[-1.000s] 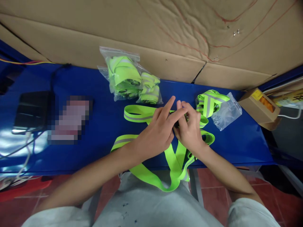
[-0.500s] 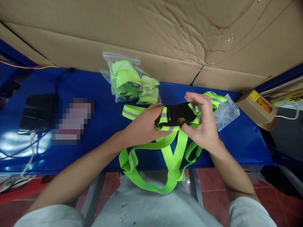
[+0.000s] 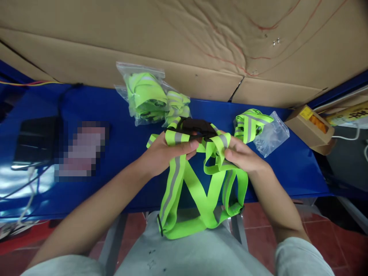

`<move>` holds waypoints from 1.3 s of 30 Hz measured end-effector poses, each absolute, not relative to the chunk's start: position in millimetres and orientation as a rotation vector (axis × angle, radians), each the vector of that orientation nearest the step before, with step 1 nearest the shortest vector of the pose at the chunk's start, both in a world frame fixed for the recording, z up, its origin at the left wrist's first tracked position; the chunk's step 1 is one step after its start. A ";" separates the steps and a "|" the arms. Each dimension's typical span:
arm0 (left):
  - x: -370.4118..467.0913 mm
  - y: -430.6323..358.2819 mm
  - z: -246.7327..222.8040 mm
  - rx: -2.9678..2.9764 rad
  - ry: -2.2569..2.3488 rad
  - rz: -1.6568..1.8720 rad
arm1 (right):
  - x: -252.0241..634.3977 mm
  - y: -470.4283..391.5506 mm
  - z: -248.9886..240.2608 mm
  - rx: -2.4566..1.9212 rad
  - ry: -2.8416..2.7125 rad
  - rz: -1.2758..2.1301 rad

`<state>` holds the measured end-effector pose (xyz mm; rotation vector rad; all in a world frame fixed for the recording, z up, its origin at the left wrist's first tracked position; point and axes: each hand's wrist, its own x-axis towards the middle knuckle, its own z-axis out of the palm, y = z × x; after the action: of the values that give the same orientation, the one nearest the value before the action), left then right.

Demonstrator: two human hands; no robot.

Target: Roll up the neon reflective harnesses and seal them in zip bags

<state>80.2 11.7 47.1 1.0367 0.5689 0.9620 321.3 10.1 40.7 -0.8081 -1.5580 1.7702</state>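
Note:
Between my hands is a neon-green reflective harness (image 3: 198, 191) with grey stripes and a black buckle piece (image 3: 197, 125) at its top. My left hand (image 3: 165, 151) grips the strap on the left of the black piece, thumb pressed over the webbing. On the other side my right hand (image 3: 240, 151) pinches the bunched straps under its thumb. From there the straps hang in loops over the table's front edge toward my lap. Black sliders show at the lower left and lower right of the webbing. Some of my fingers are hidden behind the straps.
Clear plastic bags of folded green straps (image 3: 146, 96) lie at the back of the blue table (image 3: 296, 168). Another folded green strap (image 3: 250, 123) sits by a clear bag (image 3: 271, 134). A cardboard box (image 3: 312, 126) is at right, a black device (image 3: 36, 142) at left, cardboard wall behind.
My hands have turned the black piece and spread the straps, so the striped webbing now hangs down more openly. My right hand has lowered from over the black piece to the straps beside it.

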 end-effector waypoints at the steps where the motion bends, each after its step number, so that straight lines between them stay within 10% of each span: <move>1: 80.9 11.5 43.7 1.070 0.601 0.963 | 319.4 9.1 41.6 -0.815 -1.574 1.782; 18: 75.6 10.0 44.5 1.015 0.760 0.828 | 294.3 4.4 36.6 -0.903 -0.968 2.002; 33: 98.7 -5.1 15.2 1.313 0.909 0.885 | 289.6 -2.8 7.3 -1.175 -1.380 1.439; 39: 100.8 -3.9 10.5 1.254 0.870 0.890 | 305.4 3.3 32.2 -1.089 -1.983 0.634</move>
<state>100.8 -3.9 10.5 1.2538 0.8697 0.8905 305.4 3.3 32.2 -1.0889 -1.9828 0.6340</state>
